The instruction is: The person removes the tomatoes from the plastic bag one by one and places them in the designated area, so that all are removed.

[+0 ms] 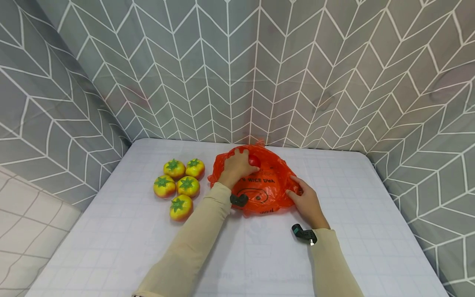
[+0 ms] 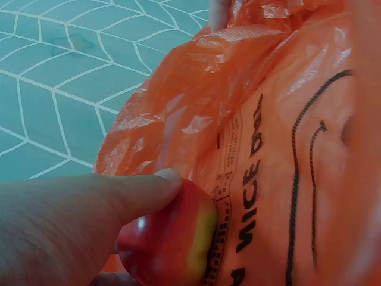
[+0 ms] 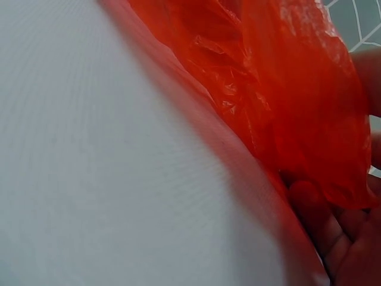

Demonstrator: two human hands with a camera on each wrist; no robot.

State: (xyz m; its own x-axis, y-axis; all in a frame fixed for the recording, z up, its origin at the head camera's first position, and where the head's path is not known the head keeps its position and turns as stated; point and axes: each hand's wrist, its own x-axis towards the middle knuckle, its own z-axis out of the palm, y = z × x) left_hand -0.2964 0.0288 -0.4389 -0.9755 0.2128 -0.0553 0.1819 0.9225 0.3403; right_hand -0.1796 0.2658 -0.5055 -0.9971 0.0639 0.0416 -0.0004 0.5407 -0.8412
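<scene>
An orange-red plastic bag (image 1: pixel 272 187) with black printing lies spread open on the table in the head view. My left hand (image 1: pixel 235 167) reaches into it and grips a red-and-yellow tomato (image 2: pixel 169 238), the thumb lying across its skin in the left wrist view. The other left fingers are mostly hidden there. At the bag's right side my right hand (image 1: pixel 307 205) holds the rim; in the right wrist view its fingers (image 3: pixel 312 205) sit partly behind the thin film. Several yellow-and-red tomatoes with green tops, one of them the front tomato (image 1: pixel 181 208), stand grouped left of the bag.
The white table (image 1: pixel 259 260) ends at a patterned grey curtain (image 1: pixel 230 74) along the back and sides. Dark wrist cameras, one being the right wrist's camera (image 1: pixel 304 234), are strapped on both arms. The left forearm (image 1: pixel 193 243) passes close to the front tomato.
</scene>
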